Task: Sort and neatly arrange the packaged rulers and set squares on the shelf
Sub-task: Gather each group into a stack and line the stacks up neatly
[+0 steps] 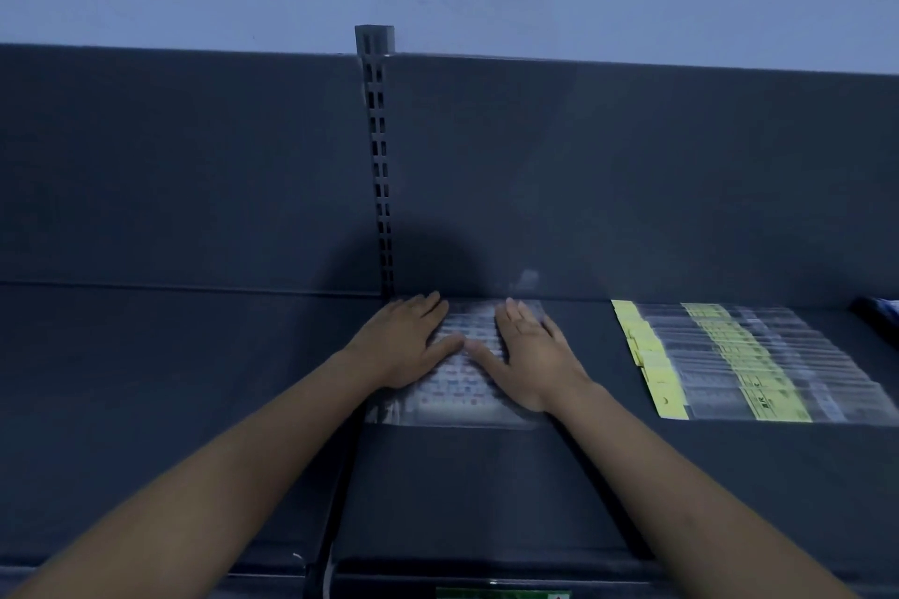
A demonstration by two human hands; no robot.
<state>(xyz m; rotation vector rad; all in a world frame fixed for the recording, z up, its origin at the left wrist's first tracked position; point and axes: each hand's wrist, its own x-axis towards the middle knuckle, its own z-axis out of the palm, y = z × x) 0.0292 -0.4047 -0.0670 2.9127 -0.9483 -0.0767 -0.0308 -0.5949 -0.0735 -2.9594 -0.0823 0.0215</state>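
Print on the clear packets (455, 387) is blurred and partly covered; they lie under the left grip (408, 345) and right grip (530, 358), both pressing flat with straight fingers.

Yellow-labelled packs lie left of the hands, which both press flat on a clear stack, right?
No. The head view shows the yellow-labelled packs right of the hands, not left. The left hand and right hand do press flat on the clear stack.

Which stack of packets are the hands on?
The red-printed packets, pressed under the flat left hand and right hand; the yellow-labelled row to the right lies untouched.
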